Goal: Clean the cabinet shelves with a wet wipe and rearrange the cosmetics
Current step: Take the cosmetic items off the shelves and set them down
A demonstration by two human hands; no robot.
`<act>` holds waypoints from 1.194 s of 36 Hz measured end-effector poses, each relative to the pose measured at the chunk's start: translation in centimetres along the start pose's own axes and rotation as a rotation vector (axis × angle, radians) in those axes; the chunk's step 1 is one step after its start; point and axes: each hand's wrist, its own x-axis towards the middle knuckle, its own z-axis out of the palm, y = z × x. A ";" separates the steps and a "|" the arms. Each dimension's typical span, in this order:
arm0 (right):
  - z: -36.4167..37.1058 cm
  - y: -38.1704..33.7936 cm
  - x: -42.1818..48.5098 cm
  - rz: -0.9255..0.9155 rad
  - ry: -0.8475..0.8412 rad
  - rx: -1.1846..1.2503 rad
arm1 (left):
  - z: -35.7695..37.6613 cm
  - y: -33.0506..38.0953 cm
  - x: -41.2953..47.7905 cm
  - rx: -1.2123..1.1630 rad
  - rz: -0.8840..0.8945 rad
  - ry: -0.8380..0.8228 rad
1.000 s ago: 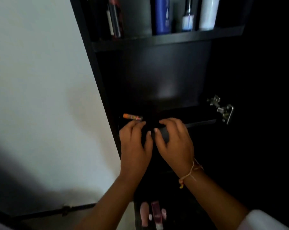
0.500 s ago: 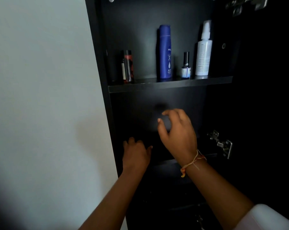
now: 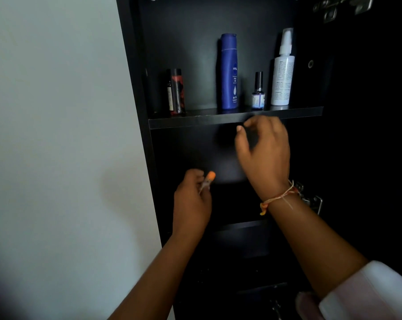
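Note:
The black cabinet's upper shelf [image 3: 195, 122] carries a red-and-black can [image 3: 176, 91], a tall blue lotion bottle [image 3: 228, 72], a small dark-capped bottle [image 3: 258, 93] and a white spray bottle [image 3: 283, 72], all upright. My left hand [image 3: 192, 204] is closed on a small orange-tipped tube [image 3: 209, 176] in front of the middle compartment. My right hand [image 3: 267, 158] is raised just under the upper shelf's front edge. Its fingers curl around a dark object [image 3: 250, 139] that is hard to make out against the black back panel.
A lower shelf [image 3: 241, 225] lies below my hands. Metal door hinges [image 3: 310, 199] stick out on the right side, with another hinge [image 3: 343, 5] at the top right. A pale wall [image 3: 56, 135] borders the cabinet on the left.
My view tilted up from the lower shelf to the upper one. The left hand picked up the orange tube, and the right hand rose with the dark object to just under the upper shelf.

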 end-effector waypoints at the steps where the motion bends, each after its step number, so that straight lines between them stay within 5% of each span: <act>1: -0.1 0.0 0.4 -0.011 0.032 -0.023 | -0.1 0.8 0.3 -0.079 -0.009 0.013; 6: -1.1 -0.4 3.3 -0.043 0.183 -0.024 | -0.5 3.8 1.6 -0.395 -0.068 0.031; 14: -1.5 0.4 8.3 0.065 -0.006 -0.425 | -0.3 6.3 1.7 -0.721 -0.277 -0.077; 19: -1.1 0.5 9.1 0.120 -0.114 -0.416 | -0.5 6.9 1.0 -0.767 -0.306 -0.126; 34: -4.0 -0.9 2.8 0.179 -0.022 0.204 | -1.2 5.3 -0.6 -0.980 -0.348 -0.116; 43: -4.1 1.9 -10.4 0.394 -0.336 0.374 | -1.6 1.7 -5.8 -0.754 -0.324 -0.211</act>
